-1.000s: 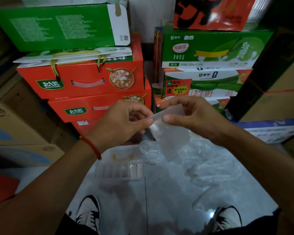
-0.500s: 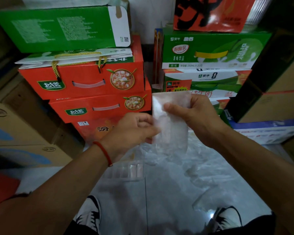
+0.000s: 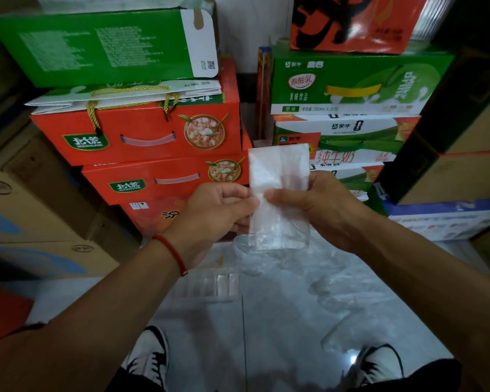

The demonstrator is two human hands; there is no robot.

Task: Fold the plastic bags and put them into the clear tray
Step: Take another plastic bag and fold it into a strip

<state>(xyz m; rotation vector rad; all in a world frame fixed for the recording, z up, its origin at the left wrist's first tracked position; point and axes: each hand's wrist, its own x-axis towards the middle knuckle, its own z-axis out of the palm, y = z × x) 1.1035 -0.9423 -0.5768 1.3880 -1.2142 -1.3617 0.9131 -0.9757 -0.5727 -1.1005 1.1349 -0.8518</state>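
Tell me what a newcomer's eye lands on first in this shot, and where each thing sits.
First, the plastic bag, a pale upright strip at centre frame, pinched between the left hand and the right hand. Behind it rise stacked cartons: red boxes on the left, green milk cartons on the right. On the floor below lie the clear tray, under the left wrist, and a loose pile of plastic bags to its right.

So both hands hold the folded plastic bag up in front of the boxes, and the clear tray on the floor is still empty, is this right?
Not quite: the head view shows the clear tray already holding some folded bags. The rest stands: left hand and right hand hold the folded plastic bag before the boxes.
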